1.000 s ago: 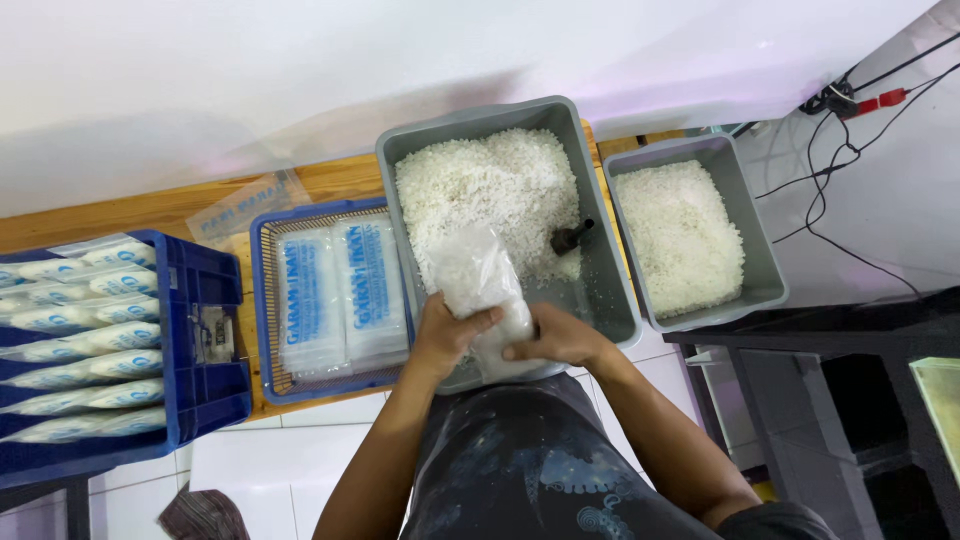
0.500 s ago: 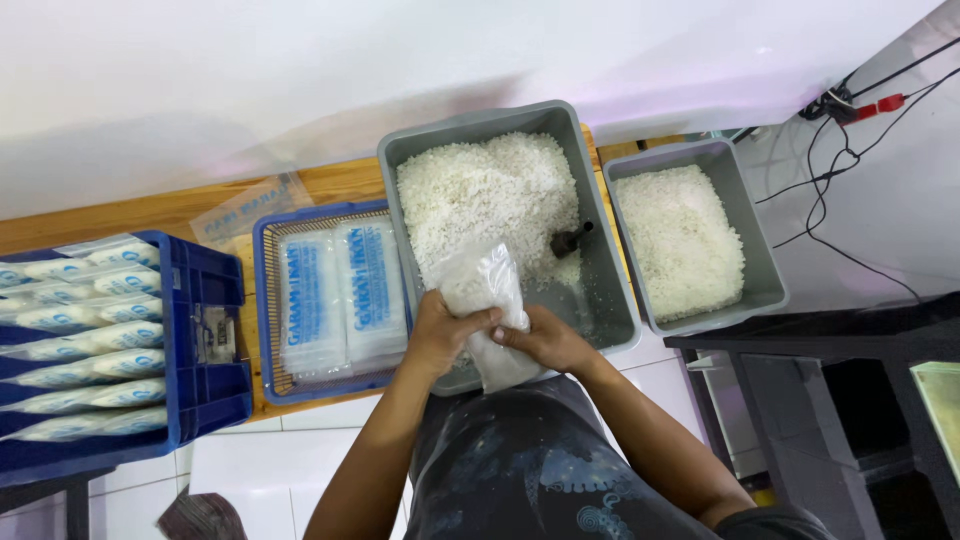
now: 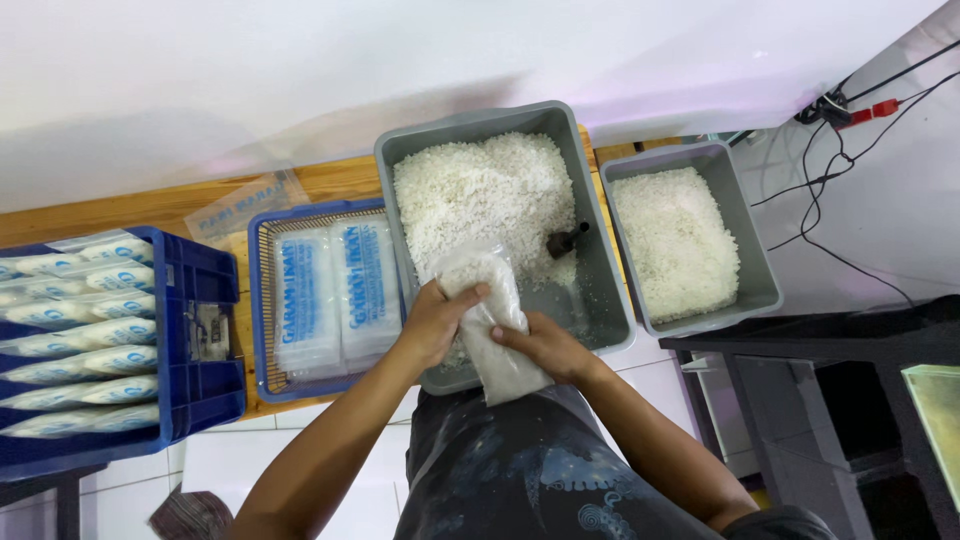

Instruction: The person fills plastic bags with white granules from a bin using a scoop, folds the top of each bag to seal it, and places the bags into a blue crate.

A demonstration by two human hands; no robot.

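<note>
A small packing workroom, seen from above. A wooden surface [image 3: 330,182] set against a plain white wall carries two grey plastic tubs: a large tub [image 3: 596,260] heaped with coarse white grains, and a smaller tub [image 3: 752,262] beside it filled with finer white grains. To the left, a blue wire basket [image 3: 262,300] holds flat, empty printed plastic bags, and a blue crate [image 3: 200,290] is stacked with rows of filled, sealed packets. Black and red cables [image 3: 830,170] trail across the white wall at right. White floor tiles [image 3: 215,465] show below.
</note>
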